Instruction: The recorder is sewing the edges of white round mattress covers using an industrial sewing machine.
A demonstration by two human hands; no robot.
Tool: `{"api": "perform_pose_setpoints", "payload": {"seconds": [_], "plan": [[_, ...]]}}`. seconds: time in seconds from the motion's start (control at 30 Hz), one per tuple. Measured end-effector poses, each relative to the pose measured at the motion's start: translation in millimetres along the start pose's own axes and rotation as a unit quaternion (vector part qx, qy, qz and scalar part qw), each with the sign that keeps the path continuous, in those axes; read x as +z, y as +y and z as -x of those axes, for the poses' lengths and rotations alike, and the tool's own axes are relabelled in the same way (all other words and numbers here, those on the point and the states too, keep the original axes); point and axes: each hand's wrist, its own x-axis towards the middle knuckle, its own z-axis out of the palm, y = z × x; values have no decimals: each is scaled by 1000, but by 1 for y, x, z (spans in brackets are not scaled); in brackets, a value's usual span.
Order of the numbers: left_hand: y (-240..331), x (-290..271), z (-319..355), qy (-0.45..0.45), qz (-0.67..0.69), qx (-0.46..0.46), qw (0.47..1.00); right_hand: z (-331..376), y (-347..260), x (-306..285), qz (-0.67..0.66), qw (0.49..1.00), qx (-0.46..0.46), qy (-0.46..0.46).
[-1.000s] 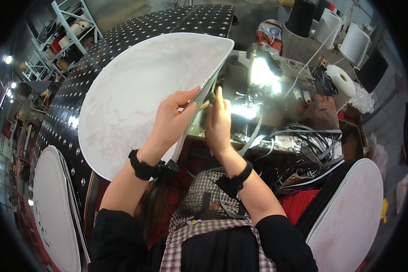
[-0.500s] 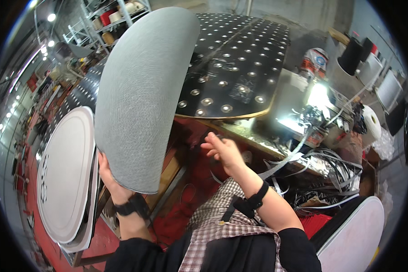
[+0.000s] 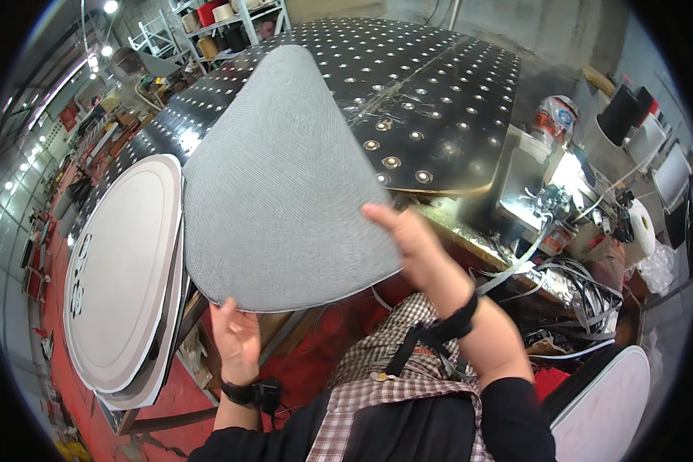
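A large grey woven mat (image 3: 285, 185) with fine curved ridges is held up in front of me, bowed so that it narrows toward its far end. At its near edge my left hand (image 3: 235, 335) grips it, with fingertips at the rim and most of the grip hidden behind. My right hand (image 3: 420, 246), slightly blurred, holds the right edge, thumb on the front face and the other fingers behind. Beyond the mat lies a black tabletop (image 3: 439, 115) dotted with shiny metal studs, partly covered by it in my view.
To the left, pale oval panels (image 3: 123, 277) stand stacked beside the mat. A brightly lit machine (image 3: 550, 196) sits at the right with a grey braided strip (image 3: 516, 266) running from it. Thread cones (image 3: 620, 112), tangled strips (image 3: 581, 289) and another pale round panel (image 3: 608, 404) are farther right.
My right hand has moved up and taken hold of the mat's right edge. The mat has swung to face me more broadly, and my left hand has shifted along its near edge.
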Motion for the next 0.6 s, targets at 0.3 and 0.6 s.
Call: {"api": "perform_pose_setpoints", "payload": {"seconds": [0.3,0.6], "plan": [[37,-8,-101,-208,-379,175,884,105,-145,-43,788,571,-191,127],[89,43,-16,96,-543,371,747,184,-94,-16,755,385,-508,154]]}}
